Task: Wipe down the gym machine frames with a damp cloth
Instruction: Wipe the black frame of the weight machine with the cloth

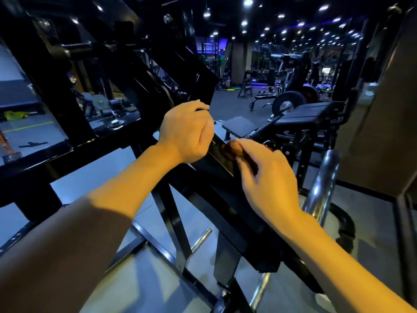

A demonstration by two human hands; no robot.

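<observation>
A glossy black machine frame beam [223,163] runs diagonally from the upper left down to the lower right. My left hand [187,132] grips the upper edge of this beam, fingers curled over it. My right hand [268,179] is just below and to the right, on the same beam. Its fingertips pinch a small brownish wad of cloth [233,148] against the beam's face. Most of the cloth is hidden under the fingers, and the hand is slightly blurred.
More black frame bars [52,86] fill the left and top. A chrome bar [325,188] rises at the right and a chrome peg [200,240] sticks out below. A padded bench [304,111] with a weight plate [286,102] stands behind. Grey floor [372,222] lies underneath.
</observation>
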